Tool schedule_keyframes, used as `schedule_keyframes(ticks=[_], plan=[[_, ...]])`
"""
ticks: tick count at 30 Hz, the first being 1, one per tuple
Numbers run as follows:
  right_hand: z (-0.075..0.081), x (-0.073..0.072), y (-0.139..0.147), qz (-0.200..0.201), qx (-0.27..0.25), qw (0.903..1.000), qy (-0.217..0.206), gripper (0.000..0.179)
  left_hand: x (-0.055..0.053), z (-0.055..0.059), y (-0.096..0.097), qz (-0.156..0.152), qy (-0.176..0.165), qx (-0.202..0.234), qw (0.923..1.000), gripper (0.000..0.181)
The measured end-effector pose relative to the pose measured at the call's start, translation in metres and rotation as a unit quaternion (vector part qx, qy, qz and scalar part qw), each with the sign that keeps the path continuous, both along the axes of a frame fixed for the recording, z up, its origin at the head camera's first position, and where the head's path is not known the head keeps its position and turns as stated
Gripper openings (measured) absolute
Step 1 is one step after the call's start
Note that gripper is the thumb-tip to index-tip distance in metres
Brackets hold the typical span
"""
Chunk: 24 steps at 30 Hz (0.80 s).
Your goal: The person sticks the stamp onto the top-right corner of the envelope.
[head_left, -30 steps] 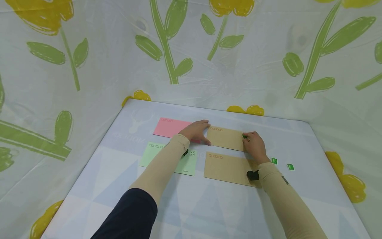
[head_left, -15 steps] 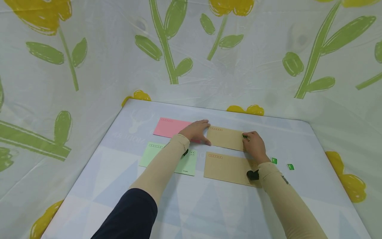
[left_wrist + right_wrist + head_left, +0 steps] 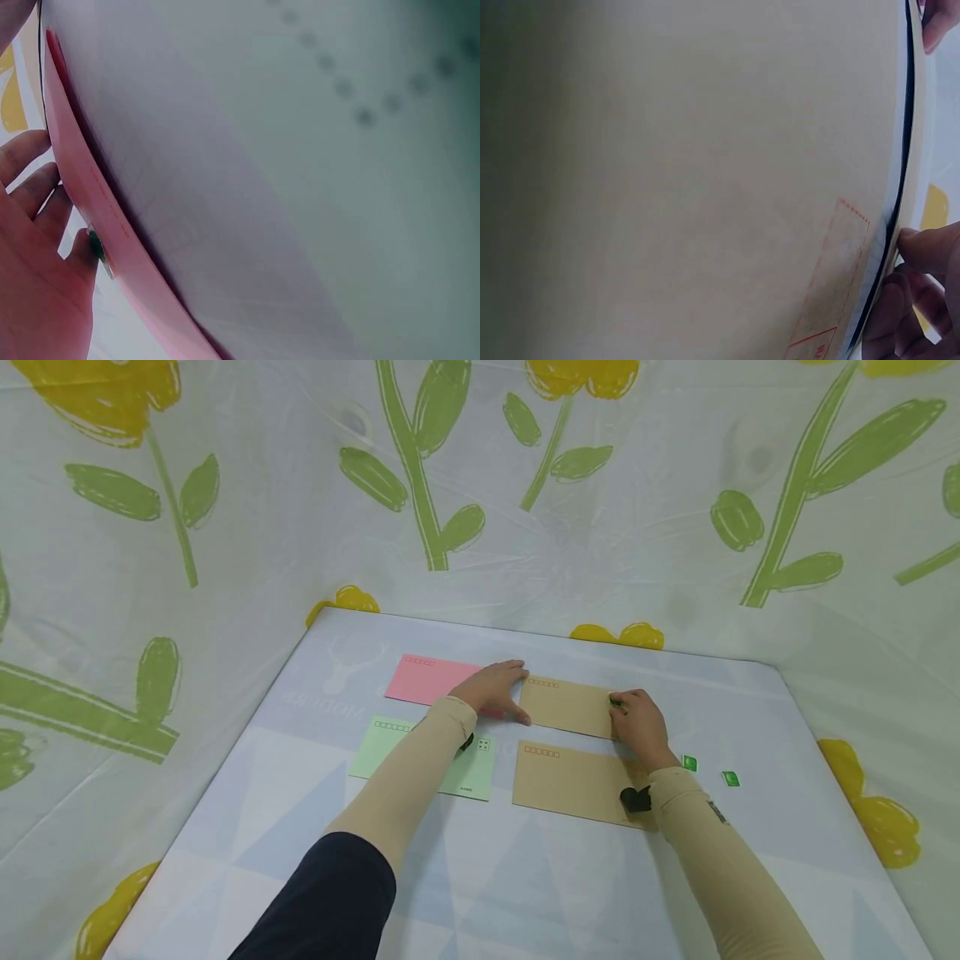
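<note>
In the head view my left hand lies spread over the right part of the pink envelope, its fingertips and thumb right at the left edge of the far brown envelope. A green stamp shows on the pink envelope beside the thumb in the left wrist view. At the far brown envelope's right end, my right hand has its fingers curled, pinching a small green stamp against the paper's corner. The right wrist view shows its thumb at the envelope's edge; the fingers hide most of the stamp.
A green envelope lies under the left forearm, and a near brown envelope lies partly under the right wrist. Two loose green stamps sit on the table right of the envelopes. A flower-patterned curtain surrounds the table.
</note>
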State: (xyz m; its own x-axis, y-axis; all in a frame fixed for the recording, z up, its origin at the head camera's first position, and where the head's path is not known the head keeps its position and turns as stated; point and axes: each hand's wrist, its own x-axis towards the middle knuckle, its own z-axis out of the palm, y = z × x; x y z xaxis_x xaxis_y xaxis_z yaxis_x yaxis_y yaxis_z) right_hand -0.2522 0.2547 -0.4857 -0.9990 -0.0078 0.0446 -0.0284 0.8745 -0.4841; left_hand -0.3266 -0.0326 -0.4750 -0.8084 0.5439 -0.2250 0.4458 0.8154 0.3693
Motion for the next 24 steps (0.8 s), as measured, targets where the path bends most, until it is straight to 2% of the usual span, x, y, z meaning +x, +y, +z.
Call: schedule_keyframes(ticks=[24], plan=[[0.0002,-0.0005,0.0002,-0.003,-0.010,0.9999,0.003,0.036,0.0010,0.0046,0.0003,-0.002,-0.007,-0.003,1.0000,0.108]])
